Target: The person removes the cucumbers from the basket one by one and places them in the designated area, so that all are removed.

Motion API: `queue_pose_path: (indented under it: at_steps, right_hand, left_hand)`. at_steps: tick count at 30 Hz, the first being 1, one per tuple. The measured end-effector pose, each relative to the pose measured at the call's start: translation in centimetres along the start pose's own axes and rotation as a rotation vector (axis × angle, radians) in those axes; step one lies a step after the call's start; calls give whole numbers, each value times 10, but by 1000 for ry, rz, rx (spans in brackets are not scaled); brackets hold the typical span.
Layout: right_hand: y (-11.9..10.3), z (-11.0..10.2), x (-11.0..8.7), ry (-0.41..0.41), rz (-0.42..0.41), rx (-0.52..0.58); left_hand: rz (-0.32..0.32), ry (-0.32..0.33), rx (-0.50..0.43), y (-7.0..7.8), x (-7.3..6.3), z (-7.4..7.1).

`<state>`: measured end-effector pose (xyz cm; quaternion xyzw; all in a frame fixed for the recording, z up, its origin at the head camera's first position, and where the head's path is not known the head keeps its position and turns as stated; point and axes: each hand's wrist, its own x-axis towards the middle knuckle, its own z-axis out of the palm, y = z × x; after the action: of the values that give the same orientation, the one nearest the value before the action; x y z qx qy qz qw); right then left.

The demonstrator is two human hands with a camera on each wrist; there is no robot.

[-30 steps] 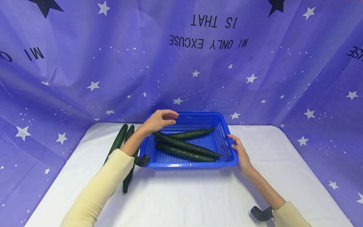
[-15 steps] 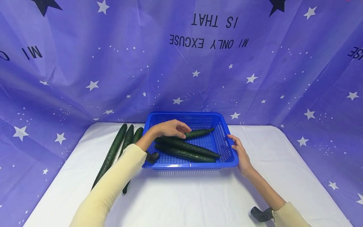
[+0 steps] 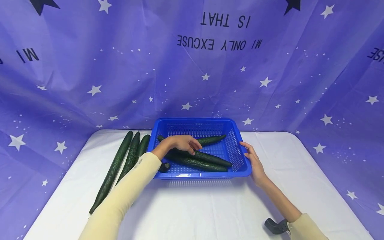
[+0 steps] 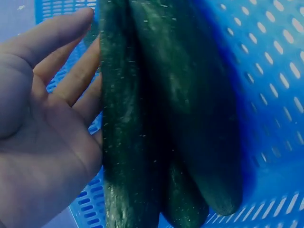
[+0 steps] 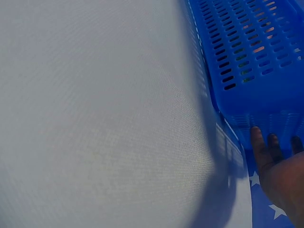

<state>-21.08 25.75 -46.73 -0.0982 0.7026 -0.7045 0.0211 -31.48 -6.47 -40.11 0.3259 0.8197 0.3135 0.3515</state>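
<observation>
A blue plastic basket (image 3: 192, 119) holds three dark green cucumbers. One cucumber (image 3: 213, 159) lies across the others, with another (image 3: 204, 164) in front and a third (image 3: 213, 140) behind. My left hand (image 3: 185, 143) is inside the basket, low over the crossing cucumber, its fingers loosely bent. In the left wrist view the fingers (image 4: 78, 78) reach up to the side of a cucumber (image 4: 126, 114), and the thumb stands apart from it. At the basket's right end, my right hand (image 3: 255, 163) touches the rim; its extended fingers (image 5: 259, 142) rest against the outer wall.
Several more cucumbers (image 3: 115, 166) lie side by side on the white tablecloth (image 3: 210, 213), left of the basket and partly under the left sleeve (image 3: 129, 196). A purple star-print cloth (image 3: 192, 83) hangs right behind the table. A black wrist mount (image 3: 274, 226) sits by the right sleeve.
My left hand has moved right and down, from above the basket's left rim to close over the cucumbers. My right hand stays at the basket's right end.
</observation>
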Motion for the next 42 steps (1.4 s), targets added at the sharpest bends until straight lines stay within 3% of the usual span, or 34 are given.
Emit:
queue_pose_path:
  at_steps: [8,17,23,29,33,37,42]
  right_hand:
    - [-4,1,1,-5,-6,-15]
    - [-4,3,1,-9,1,-6]
    - [-2,4,1,-18,13,-1]
    - [-2,2,2,-4,12,4]
    - [-2,2,2,-2,12,-4]
    - [-2,3,1,3,14,-1]
    - [-2,3,-1,10,10,-3]
  left_hand:
    - [-78,-15,191,5,3,0]
    - [-111,-3,177,8,4,3]
    - [-82,6,208,19,0,-1]
    - [-8,92,253,34,-12,-14]
    - [32,167,232,42,-26,-21]
    - [66,233,195,45,-43,-24]
    - [117,337,225,41,-65,-25]
